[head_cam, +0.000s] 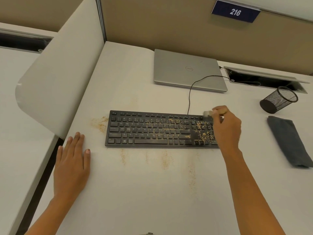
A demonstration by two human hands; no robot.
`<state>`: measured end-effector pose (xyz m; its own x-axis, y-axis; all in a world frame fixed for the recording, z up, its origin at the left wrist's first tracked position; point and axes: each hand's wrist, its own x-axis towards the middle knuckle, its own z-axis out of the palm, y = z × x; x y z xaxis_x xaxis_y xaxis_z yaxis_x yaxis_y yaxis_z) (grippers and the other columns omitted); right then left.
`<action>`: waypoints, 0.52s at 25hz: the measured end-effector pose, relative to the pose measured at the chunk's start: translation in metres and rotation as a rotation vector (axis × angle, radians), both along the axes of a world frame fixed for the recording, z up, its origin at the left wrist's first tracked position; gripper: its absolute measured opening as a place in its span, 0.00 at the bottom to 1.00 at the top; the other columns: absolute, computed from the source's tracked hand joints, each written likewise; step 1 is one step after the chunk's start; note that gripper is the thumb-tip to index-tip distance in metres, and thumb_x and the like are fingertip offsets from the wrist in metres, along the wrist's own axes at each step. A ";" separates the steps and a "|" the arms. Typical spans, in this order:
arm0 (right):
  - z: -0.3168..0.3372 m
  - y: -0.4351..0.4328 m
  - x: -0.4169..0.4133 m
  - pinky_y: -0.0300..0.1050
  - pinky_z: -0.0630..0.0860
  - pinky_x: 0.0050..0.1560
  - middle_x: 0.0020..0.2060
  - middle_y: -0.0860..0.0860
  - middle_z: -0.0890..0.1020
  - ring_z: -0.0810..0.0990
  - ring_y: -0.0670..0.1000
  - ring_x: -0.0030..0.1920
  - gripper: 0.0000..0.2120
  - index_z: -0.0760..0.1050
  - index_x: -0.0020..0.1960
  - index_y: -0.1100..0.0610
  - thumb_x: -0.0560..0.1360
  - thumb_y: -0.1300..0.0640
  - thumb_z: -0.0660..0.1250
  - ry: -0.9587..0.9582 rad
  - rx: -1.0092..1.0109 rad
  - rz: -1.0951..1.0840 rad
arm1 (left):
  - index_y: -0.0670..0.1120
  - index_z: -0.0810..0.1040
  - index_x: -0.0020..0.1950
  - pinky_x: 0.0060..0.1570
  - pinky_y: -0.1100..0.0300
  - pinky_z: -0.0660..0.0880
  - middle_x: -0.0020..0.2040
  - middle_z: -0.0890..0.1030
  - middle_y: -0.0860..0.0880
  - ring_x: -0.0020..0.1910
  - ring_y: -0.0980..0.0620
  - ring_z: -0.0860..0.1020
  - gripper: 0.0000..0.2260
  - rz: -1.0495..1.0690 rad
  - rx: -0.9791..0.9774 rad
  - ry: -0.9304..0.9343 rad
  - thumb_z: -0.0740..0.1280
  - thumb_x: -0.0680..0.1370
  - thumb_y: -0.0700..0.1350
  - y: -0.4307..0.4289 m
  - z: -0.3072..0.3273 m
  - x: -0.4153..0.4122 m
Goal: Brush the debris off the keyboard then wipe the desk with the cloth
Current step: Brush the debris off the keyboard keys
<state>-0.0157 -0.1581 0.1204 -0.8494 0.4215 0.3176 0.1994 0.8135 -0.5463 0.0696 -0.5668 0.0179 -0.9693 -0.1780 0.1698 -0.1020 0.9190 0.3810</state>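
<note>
Debris (203,132) speckles the right half of the black keyboard (152,131), thickest over the number pad. More of it lies in pale streaks on the surface (135,192) just in front of the keyboard and off its left end.

The right hand (226,128) hangs over the keyboard's right end. Its forearm reaches in from the near right, and its fingers are curled round a small brush (208,113). The brush's pale head points left along the keyboard's back edge. It is blurred, so I cannot tell whether the bristles touch the keys.

The left hand (72,160) lies flat, palm down, on the surface to the left of the keyboard's front corner and apart from it. Its fingers are straight and close together, with the thumb out toward the keyboard.

The cloth (291,141), dark grey and folded, lies on the surface well to the right of the keyboard. A closed silver laptop (188,70) sits behind the keyboard, and the keyboard's cable (190,97) runs up past it.
</note>
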 end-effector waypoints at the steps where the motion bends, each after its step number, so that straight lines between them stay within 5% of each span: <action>1: -0.002 -0.007 -0.002 0.42 0.73 0.35 0.41 0.50 0.81 0.78 0.50 0.38 0.09 0.77 0.52 0.53 0.81 0.53 0.59 0.000 -0.031 0.071 | 0.41 0.62 0.78 0.76 0.61 0.40 0.78 0.63 0.45 0.78 0.46 0.58 0.28 0.002 0.000 -0.002 0.47 0.82 0.53 0.000 0.000 0.000; 5: -0.004 -0.026 -0.014 0.40 0.65 0.30 0.35 0.48 0.79 0.73 0.47 0.31 0.11 0.77 0.52 0.51 0.82 0.51 0.57 -0.055 -0.034 0.176 | 0.41 0.62 0.78 0.76 0.60 0.42 0.78 0.64 0.44 0.78 0.46 0.58 0.28 0.008 -0.001 0.002 0.47 0.82 0.54 0.001 0.001 0.002; 10: 0.009 -0.026 -0.026 0.44 0.69 0.30 0.30 0.53 0.77 0.75 0.53 0.31 0.16 0.75 0.44 0.60 0.82 0.52 0.55 -0.125 0.128 0.132 | 0.41 0.62 0.78 0.76 0.59 0.42 0.78 0.64 0.45 0.78 0.47 0.58 0.29 0.016 0.010 -0.003 0.46 0.81 0.54 0.002 0.003 0.002; 13: 0.006 -0.027 -0.027 0.41 0.69 0.30 0.33 0.52 0.80 0.75 0.50 0.32 0.15 0.76 0.47 0.57 0.83 0.50 0.55 -0.145 0.104 0.167 | 0.41 0.63 0.78 0.76 0.62 0.41 0.78 0.64 0.45 0.78 0.46 0.59 0.28 0.013 0.006 -0.006 0.47 0.82 0.54 0.000 0.003 0.002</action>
<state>-0.0429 -0.1855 0.1265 -0.9443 0.2432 0.2217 0.1281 0.8922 -0.4332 0.0712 -0.5664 0.0207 -0.9678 -0.1917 0.1634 -0.1162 0.9153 0.3857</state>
